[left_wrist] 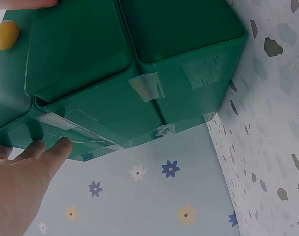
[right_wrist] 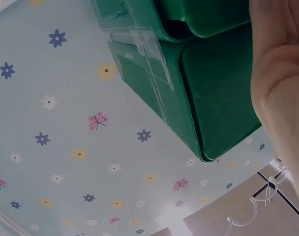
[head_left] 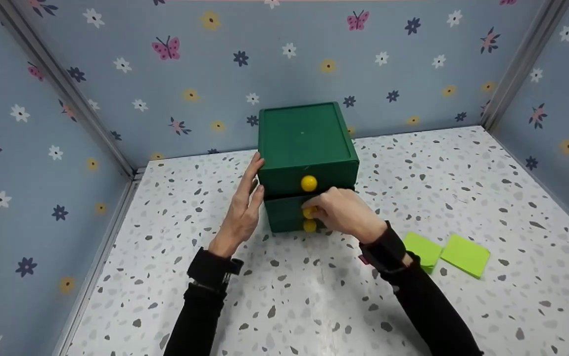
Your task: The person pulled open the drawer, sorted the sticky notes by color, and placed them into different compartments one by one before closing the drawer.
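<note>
A green drawer unit [head_left: 307, 136] with yellow knobs stands against the back wall. My right hand [head_left: 346, 212] pinches the middle knob [head_left: 308, 212] between thumb and fingers. That middle drawer [left_wrist: 80, 54] juts a little out of its frame, with a dark gap at its edge. Above is the top knob [head_left: 308, 183], below is the bottom knob [head_left: 309, 225]; neither is touched. My left hand [head_left: 239, 212] rests against the unit's left side with fingers extended. In the right wrist view, the right fingertips are out of frame.
Two lime-green square pads, one [head_left: 465, 255] beside the other [head_left: 422, 251], lie on the speckled table [head_left: 175, 277] near my right wrist. A small dark red thing [head_left: 364, 259] shows partly under that wrist. Flower-patterned walls [head_left: 289, 74] enclose the back and sides.
</note>
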{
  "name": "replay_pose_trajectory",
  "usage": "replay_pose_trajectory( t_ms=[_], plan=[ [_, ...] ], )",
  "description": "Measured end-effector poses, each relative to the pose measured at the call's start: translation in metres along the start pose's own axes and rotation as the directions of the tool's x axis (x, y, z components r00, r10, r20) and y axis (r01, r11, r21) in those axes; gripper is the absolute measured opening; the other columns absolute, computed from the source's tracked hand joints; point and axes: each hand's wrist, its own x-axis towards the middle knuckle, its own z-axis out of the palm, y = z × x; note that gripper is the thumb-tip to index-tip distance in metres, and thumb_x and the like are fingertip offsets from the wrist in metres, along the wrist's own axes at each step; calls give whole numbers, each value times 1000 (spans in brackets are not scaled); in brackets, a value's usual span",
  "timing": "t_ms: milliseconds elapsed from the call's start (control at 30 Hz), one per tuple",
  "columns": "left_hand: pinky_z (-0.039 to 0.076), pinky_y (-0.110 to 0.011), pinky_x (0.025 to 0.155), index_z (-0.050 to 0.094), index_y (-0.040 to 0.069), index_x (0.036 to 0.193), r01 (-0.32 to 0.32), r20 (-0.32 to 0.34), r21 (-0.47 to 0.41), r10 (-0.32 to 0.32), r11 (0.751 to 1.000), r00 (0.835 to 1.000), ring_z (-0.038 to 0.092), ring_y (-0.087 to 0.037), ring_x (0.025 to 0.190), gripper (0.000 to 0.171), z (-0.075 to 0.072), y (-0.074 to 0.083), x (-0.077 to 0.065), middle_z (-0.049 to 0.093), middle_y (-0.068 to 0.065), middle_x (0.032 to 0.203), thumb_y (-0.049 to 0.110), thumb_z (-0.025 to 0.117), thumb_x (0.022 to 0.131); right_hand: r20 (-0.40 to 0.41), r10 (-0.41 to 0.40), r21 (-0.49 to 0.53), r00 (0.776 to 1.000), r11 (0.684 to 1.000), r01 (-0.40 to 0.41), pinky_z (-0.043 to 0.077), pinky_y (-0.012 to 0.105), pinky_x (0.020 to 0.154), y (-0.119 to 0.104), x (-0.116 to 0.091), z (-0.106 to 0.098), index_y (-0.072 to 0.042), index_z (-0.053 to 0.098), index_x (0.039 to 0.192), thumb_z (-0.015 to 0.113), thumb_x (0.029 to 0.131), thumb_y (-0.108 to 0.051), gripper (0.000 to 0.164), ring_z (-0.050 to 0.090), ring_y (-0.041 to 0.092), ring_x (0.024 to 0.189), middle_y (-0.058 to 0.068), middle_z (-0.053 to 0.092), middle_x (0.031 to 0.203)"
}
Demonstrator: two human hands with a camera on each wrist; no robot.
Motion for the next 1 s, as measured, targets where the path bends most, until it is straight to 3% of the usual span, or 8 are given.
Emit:
replay_pose_trajectory(
  t_ms=[167, 333, 467, 567, 667, 833, 1000],
  plan=[
    [19, -45, 120, 20, 29, 150, -4, -7, 10, 4, 1000, 1000, 8, -10, 148, 50, 1, -1, 0, 8, 11, 160, 18, 33, 104, 21, 29, 54, 999, 998, -30, 56, 25, 76, 8, 4, 5, -20, 70, 115, 58, 94, -18, 24, 69, 12, 83, 0, 73, 105],
    [21, -44, 119, 20, 30, 151, -4, -13, 28, 5, 1000, 1000, 9, -10, 148, 49, 1, -1, 0, 8, 12, 160, 20, 33, 104, 88, 54, 136, 995, 989, -66, 55, 23, 65, 12, 6, 6, -18, 66, 122, 55, 96, -16, 28, 66, 9, 70, 5, 73, 103],
    [21, -44, 119, 20, 30, 151, -7, -14, 37, 8, 999, 1000, 9, -10, 148, 50, 1, -1, 0, 8, 11, 160, 20, 33, 104, 131, 56, 132, 990, 989, -73, 46, 19, 53, 12, 6, 5, -19, 62, 127, 52, 97, -16, 31, 56, 6, 56, 4, 70, 80],
    [21, -44, 119, 19, 31, 151, -6, -14, 37, 7, 999, 1000, 9, -9, 148, 50, 1, -1, -1, 8, 12, 160, 20, 34, 104, 136, 48, 122, 990, 990, -65, 39, 18, 48, 11, 5, 5, -20, 61, 128, 51, 98, -18, 32, 49, 5, 49, 0, 58, 62],
    [21, -43, 119, 19, 31, 150, -9, -15, 33, 10, 999, 1000, 9, -8, 148, 50, 1, -1, -1, 8, 13, 160, 20, 34, 104, 151, 36, 101, 988, 994, -52, 38, 18, 46, 11, 4, 5, -21, 60, 129, 55, 96, -18, 34, 47, 5, 46, -2, 50, 55],
    [22, -44, 119, 20, 29, 151, -29, -16, 28, 29, 999, 999, 11, -10, 148, 50, 1, -2, -1, 8, 11, 160, 21, 34, 104, 248, 27, 86, 968, 995, -49, 39, 18, 45, 9, 0, 1, -24, 55, 134, 62, 92, -19, 43, 48, 3, 45, -2, 54, 54],
    [22, -49, 118, 20, 27, 151, -38, -18, 22, 39, 999, 999, 11, -13, 148, 50, 1, -3, -1, 8, 8, 160, 19, 34, 104, 356, 47, 110, 933, 990, -91, 31, 18, 44, 7, 1, 4, -23, 67, 121, 61, 92, -22, 29, 45, 4, 48, -1, 60, 59]
  ],
)
